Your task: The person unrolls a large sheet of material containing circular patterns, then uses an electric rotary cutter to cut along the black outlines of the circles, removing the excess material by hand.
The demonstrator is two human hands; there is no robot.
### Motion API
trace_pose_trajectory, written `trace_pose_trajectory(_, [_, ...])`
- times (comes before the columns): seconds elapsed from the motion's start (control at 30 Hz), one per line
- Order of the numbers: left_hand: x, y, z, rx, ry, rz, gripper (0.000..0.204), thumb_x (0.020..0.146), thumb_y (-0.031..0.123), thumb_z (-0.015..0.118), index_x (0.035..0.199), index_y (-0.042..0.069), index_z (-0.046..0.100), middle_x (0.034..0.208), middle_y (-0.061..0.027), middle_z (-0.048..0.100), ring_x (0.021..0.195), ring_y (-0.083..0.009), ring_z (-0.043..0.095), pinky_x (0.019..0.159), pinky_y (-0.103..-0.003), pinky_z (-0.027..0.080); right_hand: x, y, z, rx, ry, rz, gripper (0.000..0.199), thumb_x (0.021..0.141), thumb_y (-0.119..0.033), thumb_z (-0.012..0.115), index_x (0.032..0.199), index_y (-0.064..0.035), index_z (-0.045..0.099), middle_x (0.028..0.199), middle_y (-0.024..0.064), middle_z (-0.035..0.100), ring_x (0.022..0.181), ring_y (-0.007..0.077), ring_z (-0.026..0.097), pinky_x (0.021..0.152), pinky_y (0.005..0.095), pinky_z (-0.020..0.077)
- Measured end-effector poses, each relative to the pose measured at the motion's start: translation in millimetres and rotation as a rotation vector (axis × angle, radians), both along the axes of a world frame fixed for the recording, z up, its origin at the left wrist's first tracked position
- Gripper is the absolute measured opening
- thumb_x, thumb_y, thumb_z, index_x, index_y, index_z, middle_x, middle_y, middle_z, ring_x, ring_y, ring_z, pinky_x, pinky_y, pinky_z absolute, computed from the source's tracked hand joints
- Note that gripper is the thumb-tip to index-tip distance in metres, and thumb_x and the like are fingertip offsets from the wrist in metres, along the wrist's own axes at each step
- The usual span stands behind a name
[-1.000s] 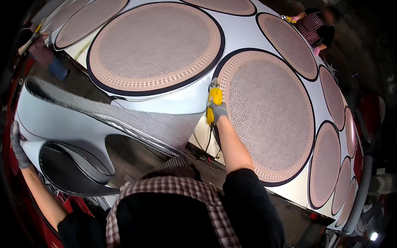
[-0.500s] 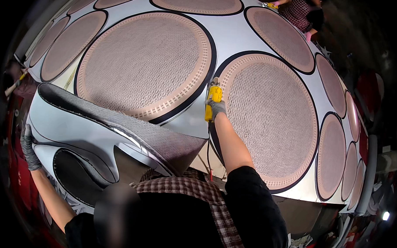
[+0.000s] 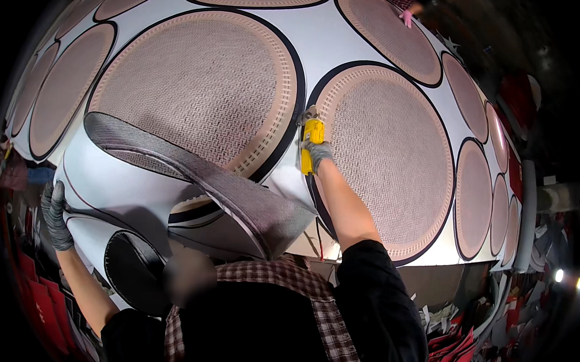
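My right hand point(image 3: 318, 155), in a grey glove, is closed around a yellow handheld power cutter point(image 3: 313, 132) with a cord trailing from its rear. Its metal head rests in the narrow gap between two large ovals printed on a wide sheet point(image 3: 327, 39). The ovals have a woven-look pattern, tan borders and black rims. My gloved left hand point(image 3: 57, 214) grips the sheet's near left edge, its fingers pointing away from me; the thumb is hard to make out. Between my hands, a cut strip point(image 3: 195, 158) curls up, showing its grey backing. Another dark curl point(image 3: 130, 271) lies nearer my body.
At the far right a co-worker's pink-gloved hand point(image 3: 407, 18) rests on the sheet. Red pieces point(image 3: 450, 352) and scraps lie below the table at lower right, more red pieces point(image 3: 46, 306) at lower left. A grey roll point(image 3: 527, 221) runs along the right end.
My view has shifted, so the ovals sit further left and higher. My left hand and the curled strip have moved right. The cutter stays in the gap; the co-worker's yellow tool has left view.
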State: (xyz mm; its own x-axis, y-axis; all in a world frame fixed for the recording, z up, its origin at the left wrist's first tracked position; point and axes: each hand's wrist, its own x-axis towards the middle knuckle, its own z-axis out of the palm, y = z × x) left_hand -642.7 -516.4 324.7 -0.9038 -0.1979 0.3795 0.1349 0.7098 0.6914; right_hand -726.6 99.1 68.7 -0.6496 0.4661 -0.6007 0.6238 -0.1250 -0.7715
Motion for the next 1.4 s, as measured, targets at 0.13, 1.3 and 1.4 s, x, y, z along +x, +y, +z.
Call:
trace_pose_trajectory(0.13, [-46,-11,-41,0.313,-0.143,0.005,0.030,0.081,0.033,0.064,0.093,0.006,0.060,0.069,0.0043,0.043,0.056,-0.0046,0.038,0.051,-0.019,0.032,-24,8,-23,0.151,0.036,-0.003,0.043,0.073,-0.005,0.071,0.113,-0.0023,0.053,0.091,0.0120,0.062,0.071,0.0254,0.062,0.061,0.0398,0.0511])
trace_pose_trajectory(1.3, [-162,227,-293,-0.517,-0.493,-0.034,0.065,0.076,0.034,0.059,0.126,-0.002,0.041,0.130,-0.0269,0.039,0.117,-0.0442,0.040,0.095,-0.051,0.033,-255,101,-41,-0.076,0.172,-0.533,0.051,0.066,-0.006,0.074,0.110,-0.0007,0.048,0.091,0.0115,0.060,0.072,0.0240,0.061,0.064,0.0384,0.0530])
trace_pose_trajectory(1.4, [-150,215,-313,-0.584,-0.475,-0.040,0.070,0.081,0.038,0.053,0.132,-0.005,0.034,0.133,-0.0293,0.036,0.123,-0.0464,0.033,0.101,-0.051,0.026,-270,113,-34,-0.069,0.249,-0.586,0.036,0.070,-0.005,0.073,0.102,-0.0018,0.056,0.082,0.0088,0.061,0.069,0.0254,0.062,0.061,0.0418,0.0533])
